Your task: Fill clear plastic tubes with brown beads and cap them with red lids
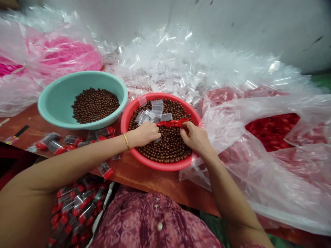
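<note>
A wide red basin (165, 166) holds many small round brown balls (170, 146), with several clear plastic containers (157, 106) lying on top. Above them, a long, narrow red plastic piece (173, 123) spans the gap between my hands. My left hand (146, 134) is closed at its left end, knuckles up; those fingertips are hidden, and a clear bit shows just below them. On the other side, my right hand (195, 137) pinches the right end between thumb and fingers.
A teal basin (55, 103) with more brown balls stands to the left. Filled containers with red caps (55, 147) lie before it, and more fill a box (74, 210) below the table edge. Clear containers (165, 65) heap behind; a bag of red pieces (274, 131) lies right, pink ones (64, 51) left.
</note>
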`<state>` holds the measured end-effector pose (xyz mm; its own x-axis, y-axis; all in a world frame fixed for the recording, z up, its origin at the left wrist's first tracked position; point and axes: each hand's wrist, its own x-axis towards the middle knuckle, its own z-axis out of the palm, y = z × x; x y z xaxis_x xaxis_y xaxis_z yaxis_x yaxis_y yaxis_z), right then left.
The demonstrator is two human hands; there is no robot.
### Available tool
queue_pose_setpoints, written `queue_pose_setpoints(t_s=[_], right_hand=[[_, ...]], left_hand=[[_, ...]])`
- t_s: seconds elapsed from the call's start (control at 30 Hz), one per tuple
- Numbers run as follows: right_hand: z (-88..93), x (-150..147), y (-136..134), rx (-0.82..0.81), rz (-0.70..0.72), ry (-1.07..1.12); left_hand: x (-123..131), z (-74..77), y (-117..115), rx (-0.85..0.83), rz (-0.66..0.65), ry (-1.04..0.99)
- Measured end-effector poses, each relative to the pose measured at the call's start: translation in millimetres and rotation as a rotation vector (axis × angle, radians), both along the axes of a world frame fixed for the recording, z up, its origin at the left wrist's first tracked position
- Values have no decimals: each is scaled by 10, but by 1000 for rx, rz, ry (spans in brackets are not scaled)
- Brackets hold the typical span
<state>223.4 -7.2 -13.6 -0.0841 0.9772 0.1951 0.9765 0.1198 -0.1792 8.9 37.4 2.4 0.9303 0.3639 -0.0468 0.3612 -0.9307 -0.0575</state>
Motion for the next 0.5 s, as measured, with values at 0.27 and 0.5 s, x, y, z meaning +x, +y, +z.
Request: queue_pose_setpoints(t_s=[0.27,0.5], right_hand=[[2,40,-25,42,29,234],[25,32,-29,25,41,293]], left_hand=[[71,-8,-118,-37,118,273],[416,-179,-84,-215,136,173]])
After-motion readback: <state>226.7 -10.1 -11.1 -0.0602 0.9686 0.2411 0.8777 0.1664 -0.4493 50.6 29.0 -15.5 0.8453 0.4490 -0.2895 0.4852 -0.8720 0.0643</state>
